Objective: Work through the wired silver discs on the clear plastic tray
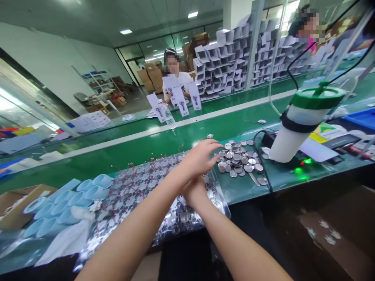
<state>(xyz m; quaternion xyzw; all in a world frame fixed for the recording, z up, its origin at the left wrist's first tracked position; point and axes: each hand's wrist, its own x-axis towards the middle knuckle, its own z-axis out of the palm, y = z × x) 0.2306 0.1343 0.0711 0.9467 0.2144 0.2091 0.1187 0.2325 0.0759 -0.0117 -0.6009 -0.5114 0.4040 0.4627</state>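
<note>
My left hand (202, 156) reaches out to the right with its fingers stretched flat, fingertips just touching the edge of a pile of round metal discs (238, 160) on the green bench. My right hand (193, 192) lies under the left wrist, its fingers hidden, resting over a clear plastic sheet covered with several small star-shaped boards with red wires (131, 191). My two forearms cross.
Light-blue plastic rings (58, 203) and a cardboard box (17, 203) lie at the left. A white and green cylinder with cables (304, 121) stands right of the discs. A water bottle (169, 115) stands on the green conveyor (117, 144). A co-worker (178, 84) sits opposite with white cards; stacked white boxes (228, 62) stand behind.
</note>
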